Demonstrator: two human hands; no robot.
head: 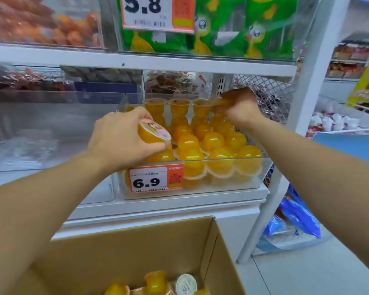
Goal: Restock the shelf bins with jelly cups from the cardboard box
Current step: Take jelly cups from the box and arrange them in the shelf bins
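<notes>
A clear shelf bin (262, 179) with a 6.9 price tag holds several yellow jelly cups (213, 141), stacked upside down in rows. My left hand (119, 139) grips one jelly cup (151, 133) on its side above the bin's front left corner, its pink printed lid facing right. My right hand (239, 107) reaches to the bin's back right and pinches the rim of a jelly cup (221, 103) at the top row. The open cardboard box (136, 248) stands below the shelf, with a few jelly cups (156, 282) visible at its bottom.
An empty clear bin (51, 128) sits left of the jelly bin. Above, a shelf carries green snack bags (222, 28) and a 5.8 tag. A white upright post (307, 103) and wire mesh basket (271, 96) stand right. Blue packets (298, 220) lie low at right.
</notes>
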